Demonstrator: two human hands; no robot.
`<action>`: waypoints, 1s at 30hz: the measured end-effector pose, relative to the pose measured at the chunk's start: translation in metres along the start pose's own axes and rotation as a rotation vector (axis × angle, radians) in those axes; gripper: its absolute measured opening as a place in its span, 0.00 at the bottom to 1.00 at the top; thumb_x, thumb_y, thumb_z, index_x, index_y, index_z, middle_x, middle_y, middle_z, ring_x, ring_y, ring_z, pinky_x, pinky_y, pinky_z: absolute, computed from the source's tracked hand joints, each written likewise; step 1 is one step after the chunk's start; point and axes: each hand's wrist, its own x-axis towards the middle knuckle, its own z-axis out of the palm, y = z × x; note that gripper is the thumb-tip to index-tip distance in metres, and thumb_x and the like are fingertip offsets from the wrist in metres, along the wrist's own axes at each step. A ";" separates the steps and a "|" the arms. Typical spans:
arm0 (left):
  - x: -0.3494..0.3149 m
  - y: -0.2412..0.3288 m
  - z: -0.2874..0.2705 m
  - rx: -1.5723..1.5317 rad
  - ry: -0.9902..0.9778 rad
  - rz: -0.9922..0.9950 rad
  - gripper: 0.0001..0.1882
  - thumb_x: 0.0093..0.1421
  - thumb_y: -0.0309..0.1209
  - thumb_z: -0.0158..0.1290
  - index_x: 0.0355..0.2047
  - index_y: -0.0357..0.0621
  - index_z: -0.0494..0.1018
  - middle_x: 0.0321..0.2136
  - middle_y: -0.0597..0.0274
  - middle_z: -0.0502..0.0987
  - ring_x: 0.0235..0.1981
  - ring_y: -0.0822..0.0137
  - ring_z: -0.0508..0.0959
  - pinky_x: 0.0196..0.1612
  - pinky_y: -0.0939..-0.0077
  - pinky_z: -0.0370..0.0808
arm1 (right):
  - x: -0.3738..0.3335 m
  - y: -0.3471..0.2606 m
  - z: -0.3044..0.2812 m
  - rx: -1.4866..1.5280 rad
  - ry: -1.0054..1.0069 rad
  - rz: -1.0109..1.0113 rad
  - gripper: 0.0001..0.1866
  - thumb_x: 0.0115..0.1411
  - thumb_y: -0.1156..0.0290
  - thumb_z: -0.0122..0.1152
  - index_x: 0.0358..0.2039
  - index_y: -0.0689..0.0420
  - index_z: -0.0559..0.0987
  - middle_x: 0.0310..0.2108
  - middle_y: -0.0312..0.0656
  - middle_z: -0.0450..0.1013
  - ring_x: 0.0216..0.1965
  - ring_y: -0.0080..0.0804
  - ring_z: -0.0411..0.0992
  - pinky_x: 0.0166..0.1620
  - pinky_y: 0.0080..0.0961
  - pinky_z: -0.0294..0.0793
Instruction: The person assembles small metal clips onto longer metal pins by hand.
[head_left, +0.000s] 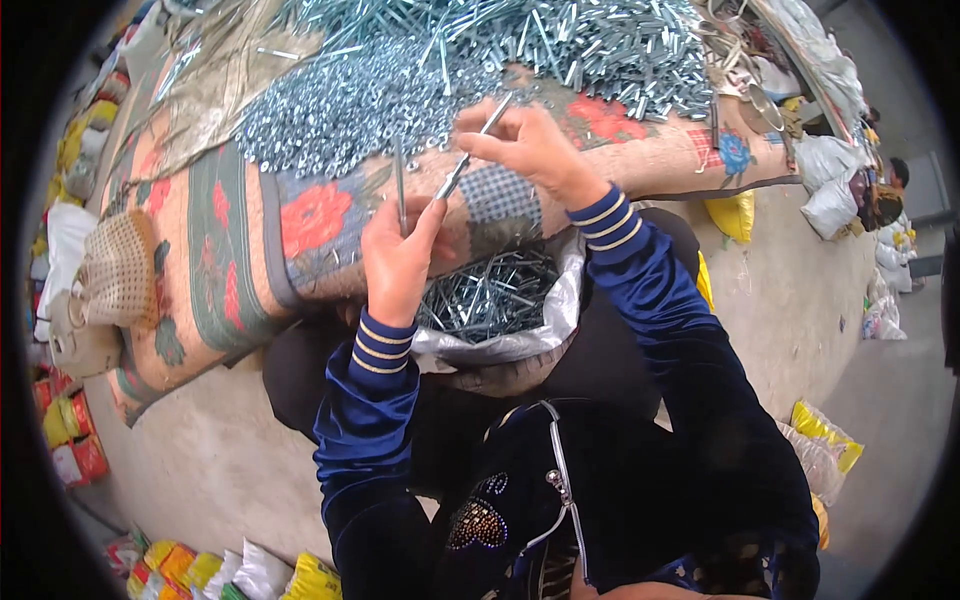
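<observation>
One slanting rod (452,180) links the two hands, and here's how it sits: the lower end disappears into the left hand (393,265), beside the thumb, while the upper stretch crosses the right hand (545,150), its tip poking out past the fingers (487,148). The right fingers are nearly together, thumb against the rod, a light pinch; the left fingers are curled in around the lower end, the gap almost closed, though how the hidden ones sit you can't tell. And there's a second rod (400,180), standing almost straight up out of the left hand, to the left of the first and well apart from it at the top! Just beyond the hands, a heap of nuts (350,105) spreads over the quilt-covered worktop (240,225), with shorter metal pieces (630,60) piled at its right and long, thin rods (400,15) strewn behind. Look below now: an open white sack (566,325) between the knees, full of loose metal parts (490,295), directly under the gap between the two wrists. Off to the left, a dotted beige hat (122,265) rests near the worktop's edge.
</observation>
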 end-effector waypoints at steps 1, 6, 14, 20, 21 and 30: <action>-0.001 0.000 0.000 0.003 0.009 -0.012 0.09 0.59 0.29 0.54 0.33 0.35 0.70 0.19 0.63 0.74 0.17 0.76 0.73 0.20 0.85 0.67 | 0.001 0.013 0.005 0.337 0.147 -0.247 0.17 0.60 0.60 0.59 0.35 0.64 0.79 0.18 0.34 0.73 0.19 0.17 0.70 0.21 0.14 0.65; -0.007 -0.002 -0.004 0.022 0.076 0.007 0.09 0.58 0.29 0.55 0.32 0.34 0.70 0.18 0.62 0.74 0.14 0.76 0.73 0.17 0.85 0.68 | -0.009 -0.003 -0.007 -0.247 -0.010 0.093 0.24 0.54 0.50 0.63 0.21 0.63 0.81 0.17 0.37 0.73 0.21 0.18 0.70 0.25 0.18 0.69; -0.003 -0.001 -0.012 -0.212 -0.051 -0.212 0.09 0.58 0.30 0.56 0.33 0.37 0.71 0.18 0.63 0.75 0.13 0.76 0.72 0.17 0.86 0.68 | -0.012 0.007 -0.014 -0.050 -0.187 -0.077 0.19 0.55 0.58 0.63 0.34 0.64 0.80 0.27 0.38 0.76 0.32 0.19 0.72 0.37 0.16 0.70; -0.002 -0.004 -0.012 -0.254 -0.065 -0.187 0.10 0.58 0.31 0.57 0.33 0.37 0.70 0.18 0.62 0.75 0.13 0.76 0.72 0.17 0.87 0.68 | -0.008 -0.006 -0.014 0.300 -0.315 -0.134 0.22 0.58 0.60 0.61 0.47 0.63 0.74 0.34 0.40 0.76 0.40 0.21 0.71 0.46 0.20 0.69; -0.003 -0.004 -0.010 -0.254 -0.062 -0.189 0.10 0.58 0.31 0.57 0.33 0.37 0.70 0.18 0.62 0.75 0.13 0.76 0.72 0.17 0.87 0.68 | -0.008 -0.012 -0.013 0.301 -0.318 -0.132 0.22 0.58 0.60 0.61 0.47 0.63 0.74 0.34 0.40 0.76 0.40 0.21 0.71 0.46 0.20 0.69; -0.007 -0.005 -0.009 -0.138 -0.010 -0.030 0.10 0.58 0.30 0.56 0.32 0.35 0.71 0.17 0.62 0.75 0.14 0.76 0.72 0.18 0.85 0.69 | -0.005 -0.004 -0.011 -0.016 -0.046 -0.030 0.16 0.59 0.59 0.60 0.33 0.60 0.78 0.21 0.34 0.73 0.24 0.16 0.69 0.26 0.13 0.66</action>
